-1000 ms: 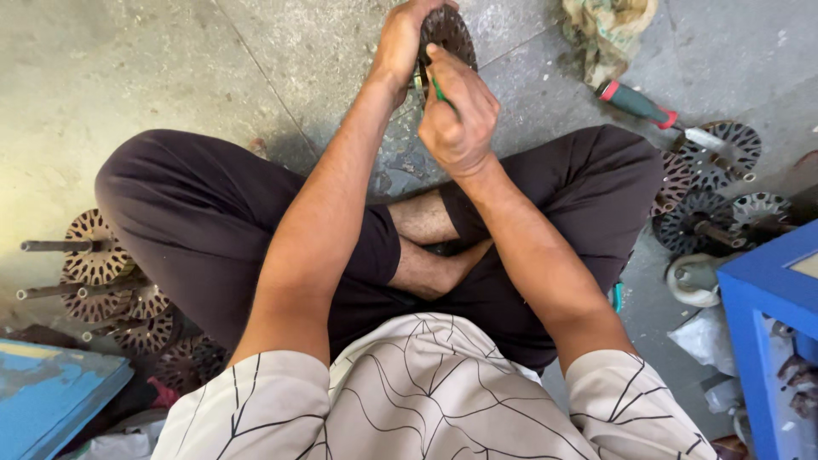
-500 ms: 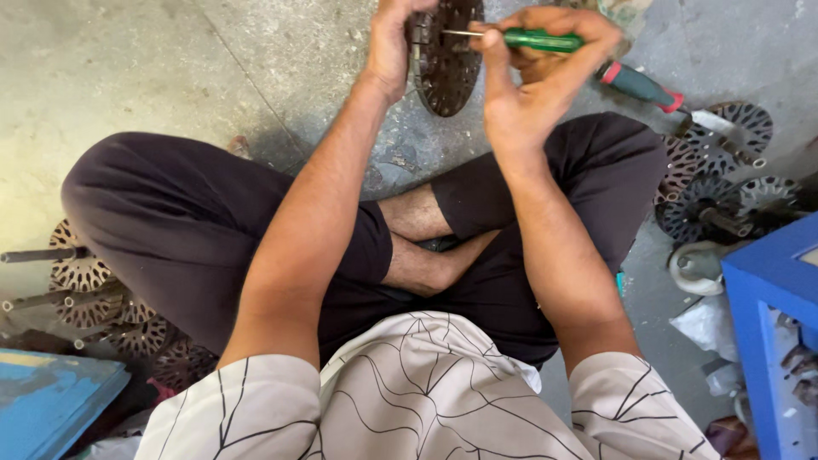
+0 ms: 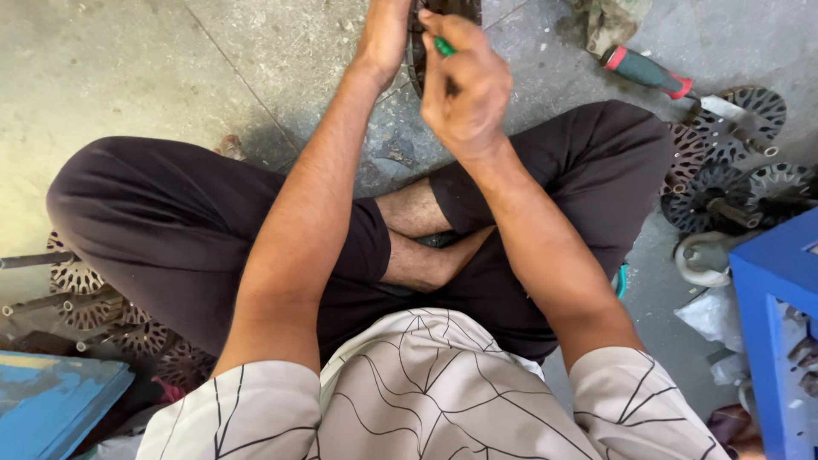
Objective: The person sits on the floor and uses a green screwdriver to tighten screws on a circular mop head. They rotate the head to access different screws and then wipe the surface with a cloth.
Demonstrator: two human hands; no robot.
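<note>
While we are sitting cross-legged on the concrete floor [image 3: 128,77], our left hand [image 3: 385,34] is gripping the dark slotted metal disc [image 3: 443,17] at its near edge, holding it upright at the top of the view, partly cut off. Our right hand [image 3: 464,89] is closing in a fist around a green-handled tool [image 3: 442,46], its tip lying against the disc. A second screwdriver with a red and green handle [image 3: 645,71] is lying on the floor well to the right. More slotted discs on shafts [image 3: 724,183] are resting beside our right knee, near a blue box [image 3: 780,324].
</note>
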